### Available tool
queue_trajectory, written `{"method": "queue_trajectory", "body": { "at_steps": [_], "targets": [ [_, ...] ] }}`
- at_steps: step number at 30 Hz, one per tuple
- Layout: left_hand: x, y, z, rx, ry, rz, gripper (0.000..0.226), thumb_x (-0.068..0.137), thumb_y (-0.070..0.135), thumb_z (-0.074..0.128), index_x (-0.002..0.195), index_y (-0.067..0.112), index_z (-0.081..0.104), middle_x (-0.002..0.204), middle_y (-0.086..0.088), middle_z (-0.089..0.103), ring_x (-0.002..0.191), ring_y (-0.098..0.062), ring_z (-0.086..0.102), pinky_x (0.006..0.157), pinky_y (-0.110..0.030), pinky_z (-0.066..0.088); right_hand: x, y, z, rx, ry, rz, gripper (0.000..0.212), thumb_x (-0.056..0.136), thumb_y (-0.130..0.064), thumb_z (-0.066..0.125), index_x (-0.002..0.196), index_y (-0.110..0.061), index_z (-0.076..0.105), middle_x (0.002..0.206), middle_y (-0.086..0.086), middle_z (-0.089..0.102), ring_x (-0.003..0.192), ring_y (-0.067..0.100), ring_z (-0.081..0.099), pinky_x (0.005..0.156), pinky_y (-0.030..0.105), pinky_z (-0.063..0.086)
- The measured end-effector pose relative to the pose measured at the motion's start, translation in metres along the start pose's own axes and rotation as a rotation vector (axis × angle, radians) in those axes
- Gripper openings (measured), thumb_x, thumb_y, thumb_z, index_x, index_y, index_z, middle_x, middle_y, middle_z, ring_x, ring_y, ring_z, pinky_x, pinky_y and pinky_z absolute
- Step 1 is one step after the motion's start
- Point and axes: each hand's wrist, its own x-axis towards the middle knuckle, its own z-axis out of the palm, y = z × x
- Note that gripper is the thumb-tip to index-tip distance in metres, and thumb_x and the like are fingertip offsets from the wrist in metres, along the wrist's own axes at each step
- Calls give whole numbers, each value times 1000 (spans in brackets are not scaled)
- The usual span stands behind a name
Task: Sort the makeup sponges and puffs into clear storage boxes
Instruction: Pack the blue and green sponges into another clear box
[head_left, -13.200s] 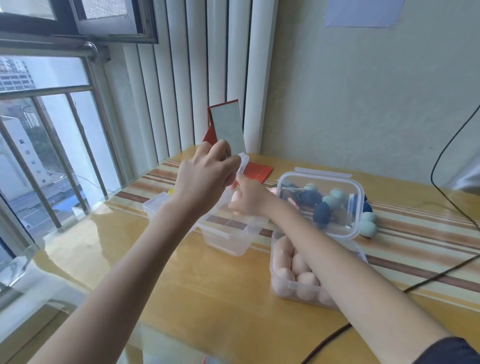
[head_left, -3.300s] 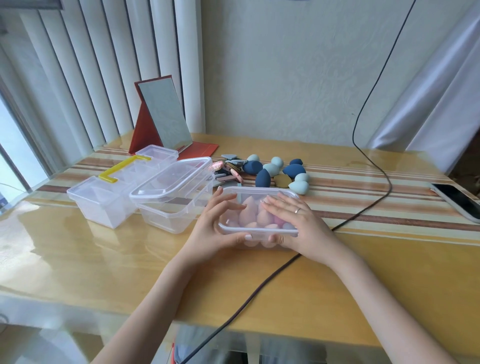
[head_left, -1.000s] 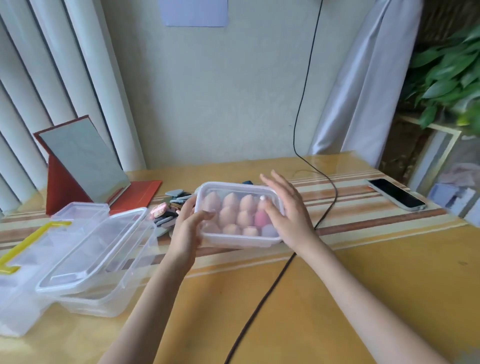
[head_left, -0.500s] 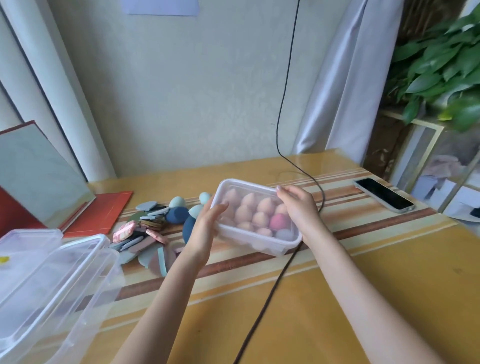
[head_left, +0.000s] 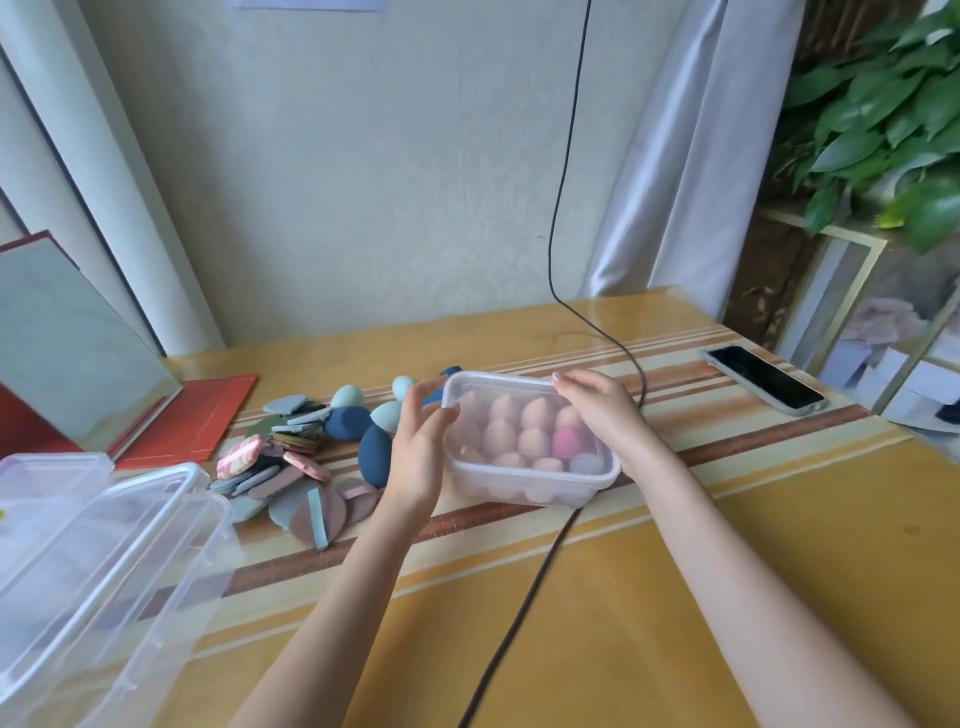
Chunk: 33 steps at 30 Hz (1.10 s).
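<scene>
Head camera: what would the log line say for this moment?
both hands hold lidded sponge box | above table | blue sponges, puffs loose

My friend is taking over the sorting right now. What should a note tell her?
Left hand and right hand grip the lidded clear plastic box of peach and pink teardrop sponges.
Done: those sponges are boxed.
Left: the blue and teal egg-shaped sponges and flat round puffs lie loose on the wooden table. The large clear storage box waits at the left.
</scene>
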Motion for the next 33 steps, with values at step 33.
{"method": "queue_trajectory", "body": {
  "at_steps": [33],
  "targets": [
    [38,-31,5,1143,-247,320,24,79,23,54,99,16,45,101,3,48,103,-23,45,79,-31,27,37,7,4,-243,515,169,30,99,-30,39,105,-9,61,108,13,63,99,37,60,80,44,52]
  ]
}}
